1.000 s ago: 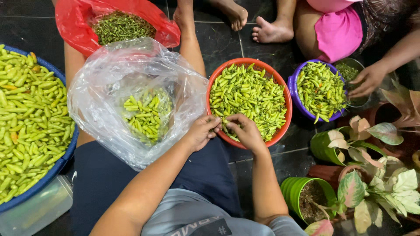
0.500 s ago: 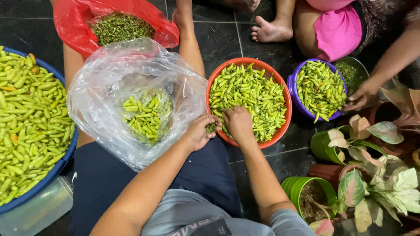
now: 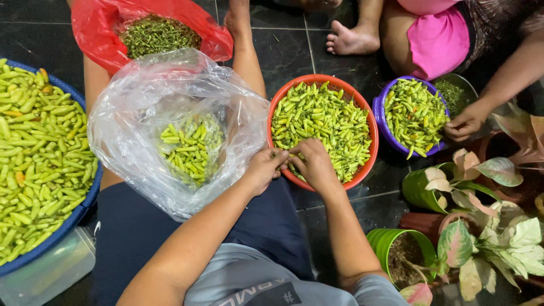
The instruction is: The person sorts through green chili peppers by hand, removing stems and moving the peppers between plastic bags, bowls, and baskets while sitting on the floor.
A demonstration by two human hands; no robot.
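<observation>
Green chillies (image 3: 321,124) (orange bowl (image 3: 371,164)) under both hands (image 3: 292,164).

3 round tubs of green chillies: 1 blue tub (image 3: 85,204), 1 orange bowl (image 3: 371,141), 1 purple bowl (image 3: 378,110). 2 plastic bags: 1 clear bag (image 3: 141,102), 1 red bag (image 3: 93,28). 2 green plant pots (image 3: 416,190) (image 3: 382,241). 3 hands: the wearer's left hand (image 3: 263,169) and right hand (image 3: 314,164), plus 1 other person's hand (image 3: 464,122). 1 bare foot (image 3: 348,41) fully in view.

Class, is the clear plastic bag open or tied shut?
Open: the clear plastic bag gapes wide at its mouth, showing green chillies heaped inside.
</observation>
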